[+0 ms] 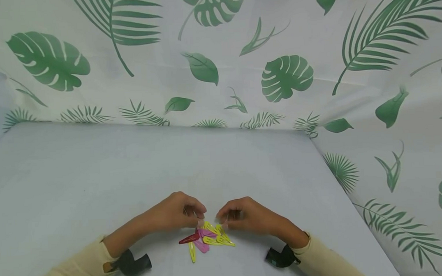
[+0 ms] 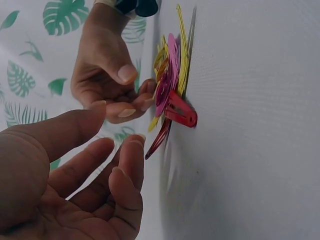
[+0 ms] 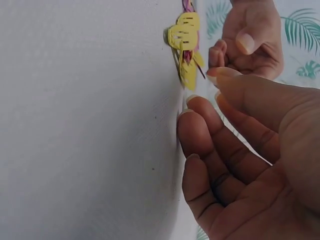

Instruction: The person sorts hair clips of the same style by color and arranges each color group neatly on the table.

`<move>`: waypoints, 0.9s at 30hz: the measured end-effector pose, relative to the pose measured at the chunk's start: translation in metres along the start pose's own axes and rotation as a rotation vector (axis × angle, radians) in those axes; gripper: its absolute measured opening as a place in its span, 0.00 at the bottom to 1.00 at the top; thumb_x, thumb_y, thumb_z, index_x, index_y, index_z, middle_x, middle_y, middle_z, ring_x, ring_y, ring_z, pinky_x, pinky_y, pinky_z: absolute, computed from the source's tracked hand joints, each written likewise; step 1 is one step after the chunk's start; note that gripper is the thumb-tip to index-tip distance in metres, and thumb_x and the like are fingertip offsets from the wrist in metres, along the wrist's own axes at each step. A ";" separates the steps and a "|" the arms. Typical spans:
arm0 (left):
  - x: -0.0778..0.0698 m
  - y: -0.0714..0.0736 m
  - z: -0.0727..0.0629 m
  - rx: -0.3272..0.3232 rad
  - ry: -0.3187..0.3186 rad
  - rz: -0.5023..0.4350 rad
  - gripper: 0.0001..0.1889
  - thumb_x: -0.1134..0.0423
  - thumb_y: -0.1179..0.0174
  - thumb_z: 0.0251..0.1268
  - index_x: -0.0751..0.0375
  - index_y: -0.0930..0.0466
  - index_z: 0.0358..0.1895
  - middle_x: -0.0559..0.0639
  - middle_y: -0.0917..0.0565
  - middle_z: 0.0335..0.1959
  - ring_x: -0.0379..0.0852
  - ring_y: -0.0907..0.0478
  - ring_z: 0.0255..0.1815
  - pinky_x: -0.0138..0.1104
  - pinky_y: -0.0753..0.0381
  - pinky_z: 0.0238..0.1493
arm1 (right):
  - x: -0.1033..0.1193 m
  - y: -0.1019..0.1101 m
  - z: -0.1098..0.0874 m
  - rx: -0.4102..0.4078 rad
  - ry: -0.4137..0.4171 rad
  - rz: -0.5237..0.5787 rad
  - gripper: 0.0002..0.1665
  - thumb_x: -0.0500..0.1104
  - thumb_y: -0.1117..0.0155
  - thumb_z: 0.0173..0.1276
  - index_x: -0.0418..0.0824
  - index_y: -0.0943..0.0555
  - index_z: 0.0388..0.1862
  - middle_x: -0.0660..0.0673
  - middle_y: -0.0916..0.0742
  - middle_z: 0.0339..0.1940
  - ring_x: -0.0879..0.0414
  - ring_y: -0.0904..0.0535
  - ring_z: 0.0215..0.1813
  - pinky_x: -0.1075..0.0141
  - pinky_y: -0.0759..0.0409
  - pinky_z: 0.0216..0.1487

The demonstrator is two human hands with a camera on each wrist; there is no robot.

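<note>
A small heap of snap hair clips lies on the pale table between my hands. Yellow clips [image 1: 212, 240] make up its right side, pink clips [image 1: 201, 245] its middle. On the left a red clip [image 1: 188, 238] sticks out, and one yellow clip [image 1: 192, 253] points toward me. My left hand [image 1: 177, 213] hovers at the heap's upper left, fingers loosely bent, with nothing in them. From the upper right, my right hand [image 1: 248, 217] reaches its bent fingertips to the yellow clips. Its thumb and fingers stand apart in the right wrist view, nothing between them.
A white cloth with green leaf prints [image 1: 286, 77] hangs behind the table [image 1: 163, 165] and down its right side. Black wrist cameras [image 1: 132, 263] are strapped at both cuffs, below the hands.
</note>
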State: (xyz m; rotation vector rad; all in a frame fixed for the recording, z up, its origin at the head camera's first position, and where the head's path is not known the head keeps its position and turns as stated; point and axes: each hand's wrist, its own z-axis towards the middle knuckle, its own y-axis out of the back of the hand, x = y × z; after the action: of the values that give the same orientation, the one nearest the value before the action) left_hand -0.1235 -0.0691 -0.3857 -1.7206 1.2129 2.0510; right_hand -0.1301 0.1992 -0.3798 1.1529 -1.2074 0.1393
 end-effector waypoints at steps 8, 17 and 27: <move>0.004 -0.006 0.002 0.007 -0.005 0.013 0.12 0.73 0.36 0.58 0.67 0.16 0.45 0.42 0.15 0.34 0.39 0.22 0.31 0.32 0.21 0.34 | -0.001 -0.007 -0.001 0.026 0.029 0.037 0.13 0.41 0.29 0.64 0.45 0.15 0.48 0.53 0.15 0.41 0.61 0.21 0.38 0.66 0.22 0.42; 0.002 -0.005 0.001 0.010 0.018 0.047 0.14 0.72 0.34 0.57 0.68 0.16 0.48 0.45 0.16 0.37 0.37 0.22 0.32 0.31 0.22 0.35 | 0.002 -0.009 0.000 0.054 0.036 -0.119 0.16 0.38 0.30 0.64 0.46 0.16 0.52 0.56 0.21 0.41 0.63 0.26 0.37 0.70 0.24 0.39; 0.001 -0.014 0.001 -0.010 0.007 0.106 0.12 0.70 0.31 0.56 0.69 0.15 0.44 0.41 0.21 0.29 0.37 0.26 0.30 0.31 0.24 0.33 | 0.003 -0.010 0.000 0.046 0.058 -0.176 0.15 0.38 0.31 0.64 0.48 0.16 0.50 0.56 0.21 0.41 0.63 0.27 0.36 0.71 0.25 0.37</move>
State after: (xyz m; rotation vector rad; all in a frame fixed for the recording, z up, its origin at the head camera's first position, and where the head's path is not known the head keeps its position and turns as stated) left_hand -0.1160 -0.0595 -0.3925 -1.7036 1.3247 2.1154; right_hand -0.1229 0.1933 -0.3836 1.2814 -1.0511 0.0668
